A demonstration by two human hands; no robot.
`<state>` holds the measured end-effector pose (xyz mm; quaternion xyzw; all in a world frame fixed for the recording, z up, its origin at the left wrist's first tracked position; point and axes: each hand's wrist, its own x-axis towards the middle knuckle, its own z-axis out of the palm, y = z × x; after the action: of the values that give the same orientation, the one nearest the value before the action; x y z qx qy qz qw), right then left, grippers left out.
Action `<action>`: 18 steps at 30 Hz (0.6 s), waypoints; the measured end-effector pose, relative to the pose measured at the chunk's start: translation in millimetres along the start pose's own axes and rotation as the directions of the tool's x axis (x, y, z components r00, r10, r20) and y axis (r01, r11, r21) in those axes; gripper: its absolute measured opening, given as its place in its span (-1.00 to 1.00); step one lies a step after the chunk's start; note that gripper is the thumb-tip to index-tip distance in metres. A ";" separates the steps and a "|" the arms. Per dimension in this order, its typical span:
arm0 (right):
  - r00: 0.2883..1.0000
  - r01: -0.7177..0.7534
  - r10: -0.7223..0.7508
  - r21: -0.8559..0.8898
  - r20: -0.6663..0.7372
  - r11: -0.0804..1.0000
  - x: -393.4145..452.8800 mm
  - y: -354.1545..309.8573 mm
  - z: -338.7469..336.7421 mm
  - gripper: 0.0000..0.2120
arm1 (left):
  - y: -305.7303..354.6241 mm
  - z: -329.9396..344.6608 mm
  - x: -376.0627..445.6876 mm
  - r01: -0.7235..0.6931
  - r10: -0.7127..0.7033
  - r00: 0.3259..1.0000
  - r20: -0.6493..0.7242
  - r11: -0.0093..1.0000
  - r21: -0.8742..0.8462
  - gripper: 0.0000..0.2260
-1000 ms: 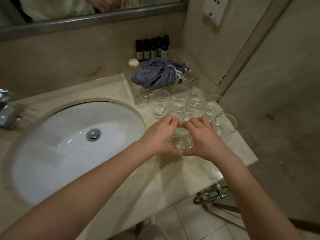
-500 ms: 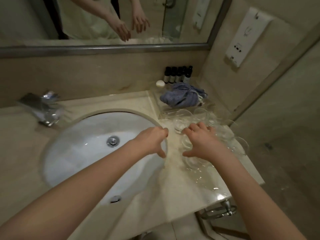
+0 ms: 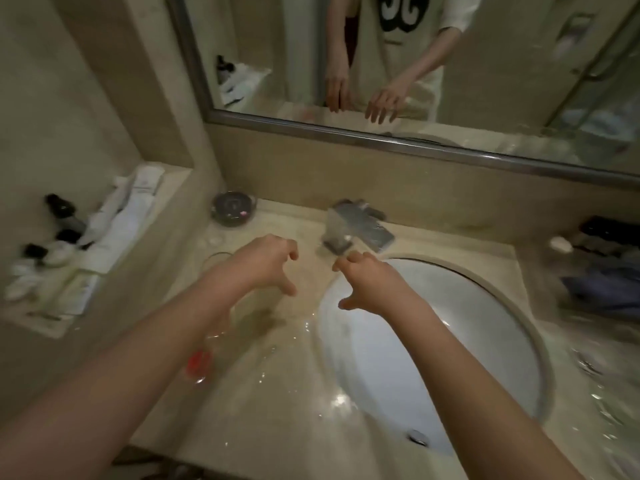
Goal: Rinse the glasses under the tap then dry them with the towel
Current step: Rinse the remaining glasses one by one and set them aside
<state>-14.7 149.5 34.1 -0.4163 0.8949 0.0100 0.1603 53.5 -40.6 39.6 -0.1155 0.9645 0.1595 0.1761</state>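
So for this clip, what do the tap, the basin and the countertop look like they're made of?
Tap: polished metal, likely chrome, judging by its mirror-like grey sheen, though blurred. Basin: glossy white glazed ceramic by its smooth, even shine. Countertop: polished beige stone, marble or a look-alike, with faint veining and wet highlights.

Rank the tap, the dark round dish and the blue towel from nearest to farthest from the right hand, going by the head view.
From the right hand:
1. Tap, just beyond its fingertips.
2. Dark round dish, back-left on the counter, past the left hand.
3. Blue towel, blurred, at the far right edge.
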 end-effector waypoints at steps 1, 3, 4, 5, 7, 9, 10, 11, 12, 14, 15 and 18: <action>1.000 0.025 -0.025 0.005 0.000 1.000 15.3 -16.9 -1.5 -0.40 | -22.3 -5.8 -4.5 0.041 -0.041 0.999 -0.022 0.999 -0.023 -0.40; 0.997 0.078 -0.078 -0.004 -0.013 0.997 41.9 -47.2 -4.4 -0.40 | -59.9 -12.9 -10.3 0.111 -0.114 0.992 -0.058 0.993 -0.050 -0.40; 0.994 0.104 -0.104 -0.015 -0.027 0.994 53.9 -60.1 -5.3 -0.40 | -75.1 -14.7 -11.4 0.134 -0.137 0.988 -0.067 0.990 -0.054 -0.41; 0.991 0.124 -0.124 -0.020 -0.039 0.992 65.0 -71.6 -5.4 -0.40 | -88.4 -15.7 -11.3 0.148 -0.152 0.986 -0.073 0.987 -0.057 -0.42; 0.988 0.147 -0.148 -0.017 -0.045 0.989 84.7 -90.3 -4.9 -0.40 | -108.9 -16.6 -9.7 0.165 -0.170 0.983 -0.072 0.984 -0.074 -0.41; 0.986 0.160 -0.160 -0.004 -0.037 0.987 101.7 -104.5 -3.1 -0.39 | -122.4 -15.1 -6.3 0.177 -0.182 0.982 -0.053 0.980 -0.091 -0.33; 0.986 0.164 -0.164 0.003 -0.030 0.986 108.9 -110.3 -1.8 -0.38 | -126.7 -13.1 -4.2 0.184 -0.189 0.981 -0.042 0.978 -0.099 -0.29; 0.986 0.165 -0.165 0.009 -0.021 0.986 115.2 -115.6 -0.1 -0.36 | -129.9 -9.9 -1.5 0.192 -0.197 0.980 -0.033 0.975 -0.110 -0.25; 0.986 0.165 -0.164 0.013 -0.011 0.986 120.5 -120.3 1.8 -0.35 | -132.2 -6.3 1.4 0.200 -0.204 0.979 -0.025 0.972 -0.120 -0.22; 0.987 0.162 -0.162 0.026 0.013 0.986 128.5 -128.3 7.1 -0.34 | -134.8 2.4 7.9 0.211 -0.213 0.977 0.000 0.970 -0.123 -0.21; 0.986 0.162 -0.163 0.031 0.026 0.986 131.3 -131.3 9.8 -0.33 | -135.0 7.0 11.0 0.213 -0.213 0.977 0.018 0.970 -0.116 -0.22; 0.986 0.158 -0.161 0.042 0.053 0.986 135.9 -136.3 18.7 -0.32 | -132.3 20.6 16.0 0.208 -0.203 0.978 0.058 0.972 -0.107 -0.22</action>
<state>10.7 -37.5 -8.1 -0.4831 0.8539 -0.0079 0.1936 82.0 -158.0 -20.0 -0.2207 0.9324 0.1973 0.2072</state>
